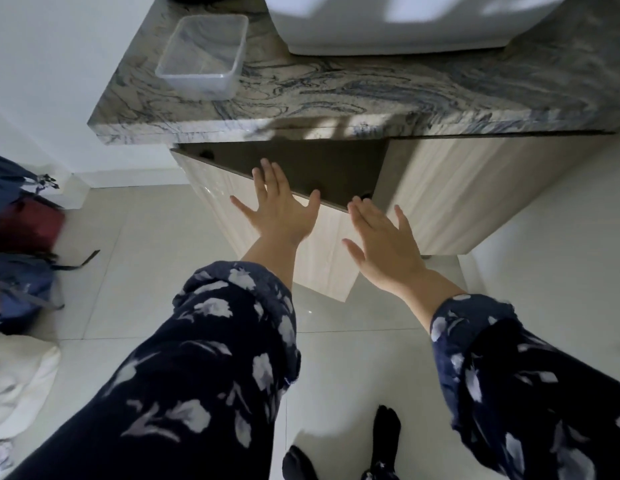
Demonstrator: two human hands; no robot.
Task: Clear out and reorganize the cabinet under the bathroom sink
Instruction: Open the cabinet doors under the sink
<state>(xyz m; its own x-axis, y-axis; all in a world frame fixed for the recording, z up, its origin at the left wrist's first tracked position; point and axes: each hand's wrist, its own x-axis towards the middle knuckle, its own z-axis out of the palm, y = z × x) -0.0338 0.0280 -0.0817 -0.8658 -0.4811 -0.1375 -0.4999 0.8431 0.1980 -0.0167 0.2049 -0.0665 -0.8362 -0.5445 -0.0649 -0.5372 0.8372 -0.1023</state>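
Note:
The light wood cabinet (450,188) sits under a marbled grey counter (353,95) with a white sink basin (388,26). Its left door (322,251) stands swung out at an angle, showing the dark gap (319,168) behind its top edge. My left hand (279,206) lies flat with fingers spread on the door's top edge. My right hand (384,237) is open with fingers apart near the door's free corner, holding nothing. The cabinet's inside is hidden from this angle.
An empty clear plastic container (204,53) stands on the counter's left end. Blue and red bags (21,244) and a white cloth bundle (17,386) lie on the tiled floor at the left. My feet in dark socks (384,441) stand on pale tiles below.

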